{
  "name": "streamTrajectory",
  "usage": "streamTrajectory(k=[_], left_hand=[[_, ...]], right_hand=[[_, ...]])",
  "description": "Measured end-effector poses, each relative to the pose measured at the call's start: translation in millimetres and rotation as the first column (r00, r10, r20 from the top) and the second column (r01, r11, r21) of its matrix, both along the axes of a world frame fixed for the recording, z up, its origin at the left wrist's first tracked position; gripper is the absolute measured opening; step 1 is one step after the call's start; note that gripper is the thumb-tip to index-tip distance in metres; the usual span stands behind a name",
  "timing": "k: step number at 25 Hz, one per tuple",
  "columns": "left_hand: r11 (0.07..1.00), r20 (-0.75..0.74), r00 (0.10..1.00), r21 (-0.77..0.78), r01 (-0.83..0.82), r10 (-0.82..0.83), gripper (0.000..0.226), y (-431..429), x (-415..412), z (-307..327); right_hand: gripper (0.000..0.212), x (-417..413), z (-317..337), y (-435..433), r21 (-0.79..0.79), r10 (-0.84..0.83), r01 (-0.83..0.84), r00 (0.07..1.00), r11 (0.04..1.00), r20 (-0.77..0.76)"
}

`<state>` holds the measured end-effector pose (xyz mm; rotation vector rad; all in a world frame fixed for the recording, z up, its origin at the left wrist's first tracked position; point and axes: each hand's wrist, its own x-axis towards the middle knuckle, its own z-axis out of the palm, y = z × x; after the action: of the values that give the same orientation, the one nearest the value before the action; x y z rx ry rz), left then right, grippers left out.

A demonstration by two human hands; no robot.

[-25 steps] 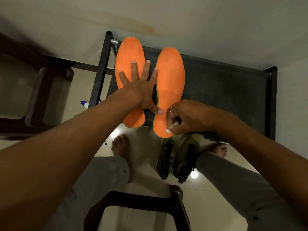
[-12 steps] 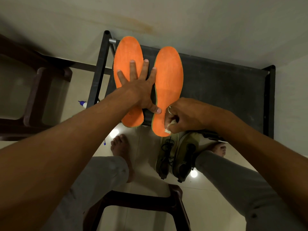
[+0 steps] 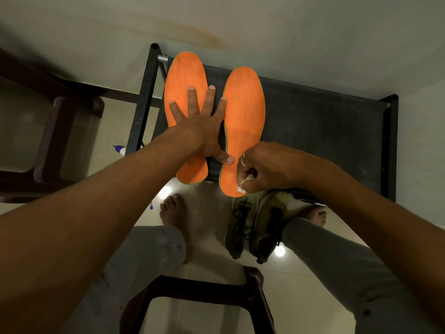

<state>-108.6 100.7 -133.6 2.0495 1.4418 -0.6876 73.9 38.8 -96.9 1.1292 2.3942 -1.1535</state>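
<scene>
One black metal-framed rack with a dark fabric top [image 3: 313, 121] at 12 o'clock from me: flat backing to press work against.

Two flat orange foam insoles lie on it side by side, toes at 12, heels hanging past the near edge at 6. The left insole [image 3: 185, 75] sits at 9 o'clock of the right insole [image 3: 245, 109], with a narrow gap between.

Pair of olive-green lace-up shoes [image 3: 268, 213] is on the floor at 6 o'clock of the heels. My guess is the insoles go back in there.

My left hand [image 3: 202, 131] is flat, fingers fully splayed, gripping nothing. Palm and outer fingers load the left insole. Index tip at 1 o'clock and thumb at 4 o'clock land on the right insole. One hand clamps both, so neither skates while I rub.

My right hand [image 3: 269, 165] has its fingers curled tight, pinching a small crumpled white wad [image 3: 241, 188], cloth or tissue, can't tell which. The wad touches the right insole's heel at its 6 o'clock end, on the unsupported overhang. Hence the thumb pinning just beyond it, at 11 o'clock of the wad.

Silver ring [image 3: 243, 159] on the right hand sits just above the wad.
</scene>
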Motion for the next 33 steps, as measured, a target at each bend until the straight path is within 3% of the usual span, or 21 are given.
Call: streamTrajectory(k=[3, 6, 10, 16, 22, 28, 33], left_hand=[[1.0, -0.016, 1.0, 0.007, -0.005, 0.005, 0.15, 1, 0, 1], [1.0, -0.02, 1.0, 0.012, -0.006, 0.007, 0.148, 0, 2, 1], [1.0, -0.016, 1.0, 0.002, -0.004, 0.004, 0.15, 0, 2, 1], [1.0, -0.017, 1.0, 0.01, -0.01, 0.01, 0.149, 2, 1, -4], [1.0, 0.001, 1.0, 0.007, 0.0, 0.0, 0.154, 2, 0, -7], [1.0, -0.01, 1.0, 0.02, -0.009, 0.009, 0.148, 2, 0, -4], [1.0, -0.014, 1.0, 0.003, -0.009, 0.009, 0.148, 0, 2, 1]], right_hand=[[0.008, -10, -2, -5, 0.185, 0.028, -0.022, 0.999, 0.982, -0.032], [0.012, -17, -7, -10, 0.251, 0.031, -0.021, 0.999, 0.968, -0.033], [0.007, -6, -4, -3, 0.162, 0.062, -0.063, 0.998, 0.985, 0.006], [0.011, -15, -7, -8, 0.279, 0.012, 0.009, 0.997, 0.96, -0.072], [0.012, 0, -3, 0, 0.039, -0.015, 0.013, 0.999, 0.999, 0.031], [0.012, -15, -7, -9, 0.21, 0.014, -0.002, 0.999, 0.978, -0.052], [0.007, -7, -6, -2, 0.134, 0.033, -0.03, 0.999, 0.991, -0.015]])
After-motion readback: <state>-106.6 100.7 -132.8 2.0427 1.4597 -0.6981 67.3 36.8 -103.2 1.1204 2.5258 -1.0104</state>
